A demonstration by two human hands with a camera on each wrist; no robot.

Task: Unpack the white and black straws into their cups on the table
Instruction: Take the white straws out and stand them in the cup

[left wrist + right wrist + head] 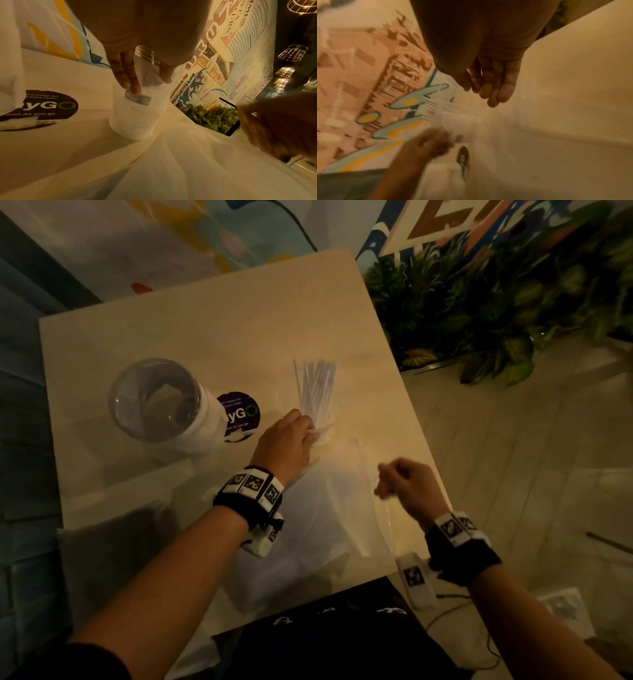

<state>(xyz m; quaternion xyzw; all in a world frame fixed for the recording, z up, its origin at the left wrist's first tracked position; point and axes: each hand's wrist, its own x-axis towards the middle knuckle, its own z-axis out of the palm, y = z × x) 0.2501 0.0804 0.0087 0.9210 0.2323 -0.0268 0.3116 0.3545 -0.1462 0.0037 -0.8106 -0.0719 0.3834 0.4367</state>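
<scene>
1. A clear plastic cup [320, 428] stands near the middle of the table [212, 313], holding a bunch of white straws [317, 386] that fan upward out of its mouth. In the left wrist view the same cup [137, 119] looks frosted, with a small printed label on its side.
2. A second, larger clear cup [161, 402] stands to the left, well apart from the first; no straws show in it. No black straws can be made out anywhere.
3. A thin, see-through plastic bag [329, 508] lies crumpled on the near part of the table, between the two forearms and reaching up to the base of the straw cup.
4. The left hand [284, 446] grips the straw cup near its rim; in the left wrist view its fingers [125, 73] and thumb curl round the upper wall.
5. The right hand [407, 484] hovers over the bag's right edge with its fingers loosely curled. The right wrist view shows the fingers [496, 88] bunched and hanging down, but it is blurred, so I cannot tell whether they pinch the film or hold nothing.
6. A round dark sticker [241, 416] with light lettering sits on the pale tabletop between the two cups.
7. Green leafy plants [496, 302] stand beyond the table's right edge, a painted mural [214, 60] covers the wall, and the floor [513, 457] is pale tile. The light is dim and warm.
</scene>
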